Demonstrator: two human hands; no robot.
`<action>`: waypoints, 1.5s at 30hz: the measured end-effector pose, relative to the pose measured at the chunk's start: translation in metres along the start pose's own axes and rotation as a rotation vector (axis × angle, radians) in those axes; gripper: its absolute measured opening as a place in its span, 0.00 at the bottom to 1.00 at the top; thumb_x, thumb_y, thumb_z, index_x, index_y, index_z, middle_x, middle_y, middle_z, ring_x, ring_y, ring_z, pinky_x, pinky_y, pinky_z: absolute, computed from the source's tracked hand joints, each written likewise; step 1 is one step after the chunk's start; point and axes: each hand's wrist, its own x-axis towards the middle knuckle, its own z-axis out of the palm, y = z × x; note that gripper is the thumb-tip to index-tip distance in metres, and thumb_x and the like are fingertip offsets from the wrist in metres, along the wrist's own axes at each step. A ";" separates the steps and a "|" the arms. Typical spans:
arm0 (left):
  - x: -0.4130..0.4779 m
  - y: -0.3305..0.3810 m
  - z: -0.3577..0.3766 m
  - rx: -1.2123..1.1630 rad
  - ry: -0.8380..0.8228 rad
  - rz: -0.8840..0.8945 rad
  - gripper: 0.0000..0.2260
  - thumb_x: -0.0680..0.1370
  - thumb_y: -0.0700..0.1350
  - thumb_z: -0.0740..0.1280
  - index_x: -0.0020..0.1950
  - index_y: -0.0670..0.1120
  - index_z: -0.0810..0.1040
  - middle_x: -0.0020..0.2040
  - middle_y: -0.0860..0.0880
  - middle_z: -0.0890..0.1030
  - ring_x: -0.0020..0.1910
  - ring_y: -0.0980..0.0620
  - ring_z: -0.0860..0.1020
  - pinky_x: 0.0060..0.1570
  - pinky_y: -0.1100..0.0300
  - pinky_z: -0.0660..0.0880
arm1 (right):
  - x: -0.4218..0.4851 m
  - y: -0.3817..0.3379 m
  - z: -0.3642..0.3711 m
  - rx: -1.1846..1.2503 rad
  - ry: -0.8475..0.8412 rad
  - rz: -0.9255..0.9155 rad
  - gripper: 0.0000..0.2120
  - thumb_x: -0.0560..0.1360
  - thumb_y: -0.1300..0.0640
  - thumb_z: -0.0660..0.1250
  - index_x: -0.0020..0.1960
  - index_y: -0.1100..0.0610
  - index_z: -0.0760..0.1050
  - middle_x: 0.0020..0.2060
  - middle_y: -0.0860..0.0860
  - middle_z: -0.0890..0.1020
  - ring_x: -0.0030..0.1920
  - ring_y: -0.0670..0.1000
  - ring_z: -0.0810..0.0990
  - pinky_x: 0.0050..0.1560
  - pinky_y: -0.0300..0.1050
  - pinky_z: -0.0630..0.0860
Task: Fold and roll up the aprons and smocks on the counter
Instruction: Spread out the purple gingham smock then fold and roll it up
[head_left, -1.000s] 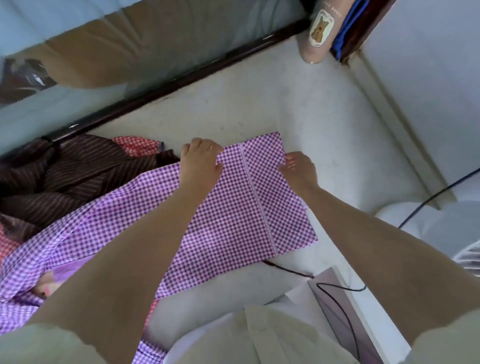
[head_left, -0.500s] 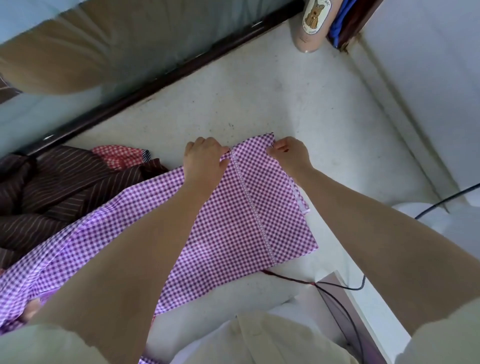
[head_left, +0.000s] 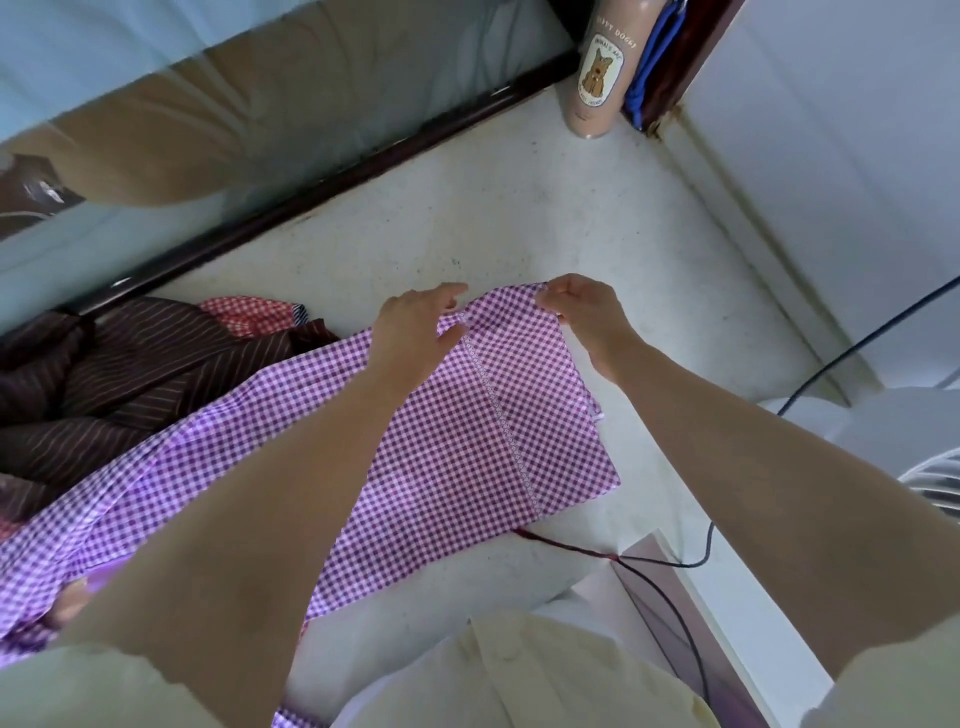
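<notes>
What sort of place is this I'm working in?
Probably a home utility or laundry corner: a pale counter runs under a dark-framed window, a white electric fan stands at the right, and a purple gingham apron and brown striped garment lie on it.

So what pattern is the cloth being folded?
The cloth is purple-and-white gingham; head view shows it.
</notes>
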 end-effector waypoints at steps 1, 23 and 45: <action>-0.001 0.003 0.000 -0.004 -0.009 0.013 0.19 0.78 0.50 0.68 0.68 0.50 0.75 0.61 0.48 0.81 0.59 0.48 0.79 0.64 0.49 0.71 | -0.004 -0.001 -0.001 0.011 -0.028 -0.012 0.05 0.75 0.61 0.69 0.40 0.57 0.77 0.38 0.48 0.80 0.39 0.44 0.77 0.42 0.34 0.72; -0.009 0.040 -0.017 -0.323 -0.088 0.056 0.13 0.83 0.46 0.59 0.40 0.44 0.72 0.30 0.53 0.70 0.29 0.59 0.66 0.33 0.65 0.62 | -0.042 0.021 -0.012 -0.378 -0.320 0.111 0.31 0.68 0.43 0.66 0.69 0.51 0.70 0.71 0.51 0.72 0.72 0.57 0.68 0.75 0.64 0.53; 0.052 0.039 0.036 -0.004 -0.221 -0.143 0.17 0.79 0.53 0.65 0.64 0.45 0.74 0.57 0.48 0.80 0.53 0.48 0.77 0.53 0.55 0.73 | -0.019 0.081 -0.037 -0.185 -0.838 0.731 0.32 0.76 0.62 0.69 0.75 0.55 0.60 0.71 0.55 0.70 0.71 0.59 0.68 0.72 0.61 0.65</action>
